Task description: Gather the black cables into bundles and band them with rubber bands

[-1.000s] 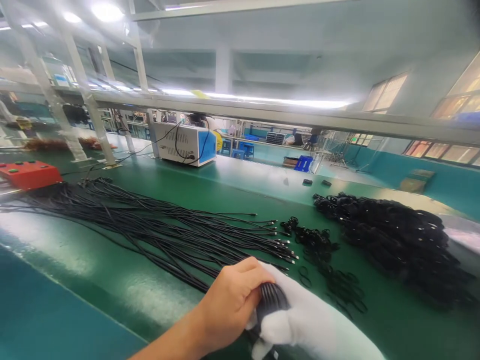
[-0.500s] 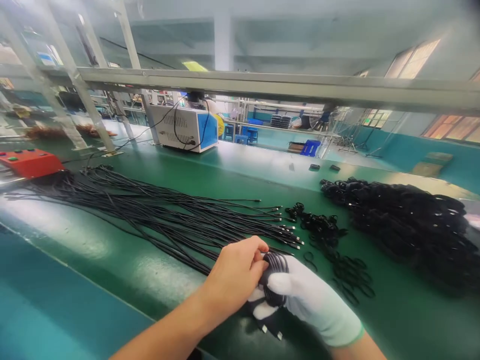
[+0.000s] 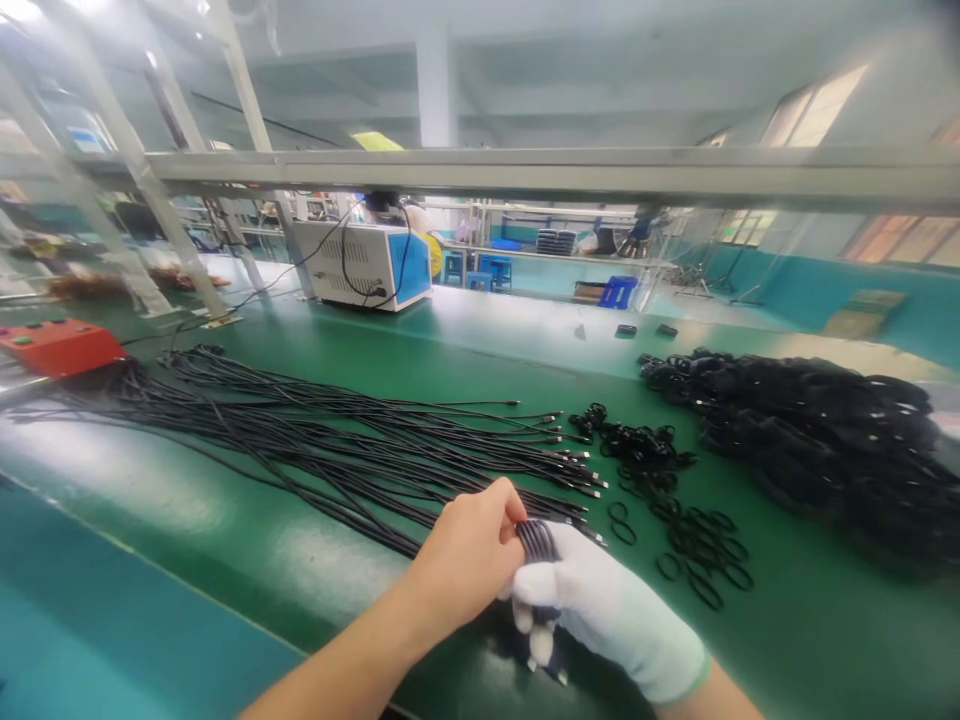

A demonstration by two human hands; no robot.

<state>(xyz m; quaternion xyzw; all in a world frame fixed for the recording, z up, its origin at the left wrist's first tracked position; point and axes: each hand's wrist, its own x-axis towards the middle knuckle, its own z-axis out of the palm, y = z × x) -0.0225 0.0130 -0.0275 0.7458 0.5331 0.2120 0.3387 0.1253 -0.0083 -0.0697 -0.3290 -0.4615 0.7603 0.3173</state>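
Head view: the bare left hand [image 3: 469, 555] and the white-gloved right hand [image 3: 600, 605] both grip a coiled black cable [image 3: 537, 540] low over the green bench [image 3: 225, 560], at 6 o'clock in the frame. Only the top loops of the coil show. Fingers cover the rest, and the part below the glove is blurred. Straight black cables [image 3: 322, 445] fan out at 10 o'clock from the hands. Loose black rings [image 3: 694, 560] lie at 2 o'clock. Beyond them, a blurred heap of coiled cables [image 3: 817, 450] is cut off by the right edge.
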